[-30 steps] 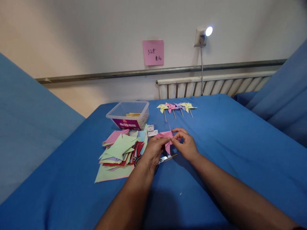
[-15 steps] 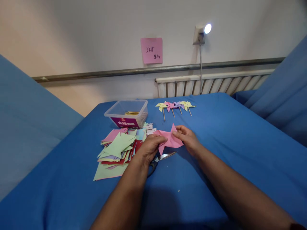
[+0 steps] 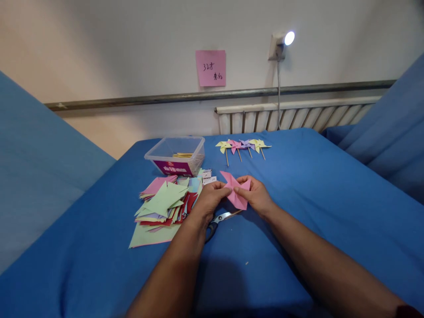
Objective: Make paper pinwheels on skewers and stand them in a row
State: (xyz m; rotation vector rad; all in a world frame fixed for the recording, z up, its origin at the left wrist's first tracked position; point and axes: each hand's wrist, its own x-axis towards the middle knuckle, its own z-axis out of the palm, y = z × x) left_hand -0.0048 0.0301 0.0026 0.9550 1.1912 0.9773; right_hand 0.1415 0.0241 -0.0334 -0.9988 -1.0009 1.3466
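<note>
A pink paper pinwheel is held up between both my hands, its pointed blades folded. My left hand pinches it from the left, thumb near its middle. From the right, my right hand grips it with the thumb pressed on the front and the fingers behind. No stick shows on this pinwheel. Just below my hands lies a pair of scissors with dark handles, partly hidden by my left wrist. A stack of cut coloured paper lies left of my left hand.
A clear plastic box with thin wooden sticks stands behind the paper stack. Several finished pinwheels on sticks lie at the back of the blue-covered table. Small printed cards lie beside the box. Blue curtains hang at both sides.
The pink pinwheel has turned in my hands, its upper point now toward the left. My right hand has moved left, and my thumbs are closer together near the middle.
</note>
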